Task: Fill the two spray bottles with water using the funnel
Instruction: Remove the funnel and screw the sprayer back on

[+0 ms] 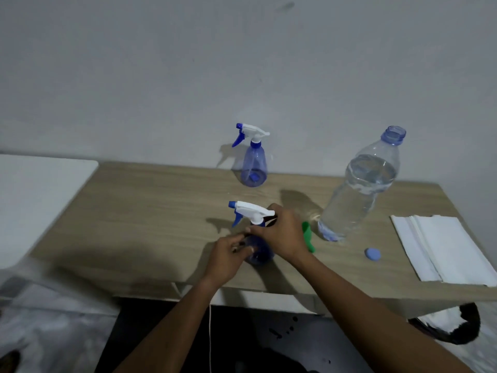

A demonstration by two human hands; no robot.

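Observation:
Two blue spray bottles with white and blue trigger heads stand on the wooden table (150, 211). The far spray bottle (253, 162) stands upright near the wall, untouched. The near spray bottle (259, 249) is between my hands. My left hand (228, 255) grips its blue body. My right hand (279, 234) grips the neck just under the white trigger head (251, 211). A green funnel (308, 236) lies on the table just right of my right hand, partly hidden by it. A large clear water bottle (360, 189) stands uncapped, largely full of water.
The water bottle's blue cap (372, 254) lies on the table in front of it. A stack of white paper towels (443, 249) sits at the right edge. A white surface (35, 200) adjoins the table on the left. The wall is close behind.

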